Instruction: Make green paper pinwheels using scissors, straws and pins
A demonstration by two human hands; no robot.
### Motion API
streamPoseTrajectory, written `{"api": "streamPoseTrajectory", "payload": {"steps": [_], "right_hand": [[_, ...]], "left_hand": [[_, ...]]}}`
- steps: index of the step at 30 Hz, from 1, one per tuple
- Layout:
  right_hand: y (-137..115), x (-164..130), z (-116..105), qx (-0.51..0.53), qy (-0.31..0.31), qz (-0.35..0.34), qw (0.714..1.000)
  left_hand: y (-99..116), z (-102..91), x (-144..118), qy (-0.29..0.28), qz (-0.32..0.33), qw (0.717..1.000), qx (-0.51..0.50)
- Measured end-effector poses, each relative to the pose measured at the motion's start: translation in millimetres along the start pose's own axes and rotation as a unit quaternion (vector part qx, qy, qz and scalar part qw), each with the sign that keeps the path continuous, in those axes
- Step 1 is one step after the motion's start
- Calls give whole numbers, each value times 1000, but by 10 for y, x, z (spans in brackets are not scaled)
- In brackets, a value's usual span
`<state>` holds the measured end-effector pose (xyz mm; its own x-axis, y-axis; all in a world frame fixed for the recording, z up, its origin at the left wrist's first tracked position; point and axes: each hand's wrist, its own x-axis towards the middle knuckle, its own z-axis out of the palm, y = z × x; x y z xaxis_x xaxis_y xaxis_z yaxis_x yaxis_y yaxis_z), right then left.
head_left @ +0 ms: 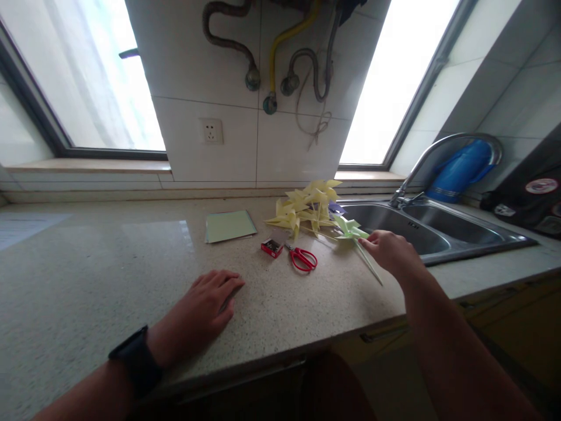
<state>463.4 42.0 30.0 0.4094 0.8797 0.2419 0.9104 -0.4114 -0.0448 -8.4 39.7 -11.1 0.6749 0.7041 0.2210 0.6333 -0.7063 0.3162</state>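
My right hand (390,248) pinches a light green paper pinwheel (350,229) near its centre, beside the sink. Its thin white stick slants down toward the counter's front. Just behind it several pale yellow pinwheels (302,204) lie in a heap, with a purple pinwheel (335,208) partly hidden among them. My left hand (214,298) rests palm down on the counter with its fingers stretched out, holding nothing. Between my hands are red-handled scissors (302,258) and a small red box (272,247) with small dark items inside. A stack of pale green paper sheets (230,225) lies farther back.
A double steel sink (394,225) with a curved tap (456,137) is set into the counter at right. Behind it stand a blue jug-like container (458,172) and a black bag (526,187). A printed sheet (26,225) lies at far left.
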Motion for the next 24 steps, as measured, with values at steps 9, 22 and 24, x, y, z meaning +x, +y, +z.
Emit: {"api": "streamPoseTrajectory", "payload": {"steps": [9, 22, 24], "right_hand": [[-889, 612, 262, -37, -29, -192, 980], [-1129, 611, 273, -43, -18, -186, 981], [-1137, 603, 218, -22, 12, -185, 982]], "left_hand": [[3, -10, 14, -6, -1, 1000, 3], [19, -17, 7, -11, -6, 1000, 4], [25, -20, 8, -12, -6, 1000, 4]]}}
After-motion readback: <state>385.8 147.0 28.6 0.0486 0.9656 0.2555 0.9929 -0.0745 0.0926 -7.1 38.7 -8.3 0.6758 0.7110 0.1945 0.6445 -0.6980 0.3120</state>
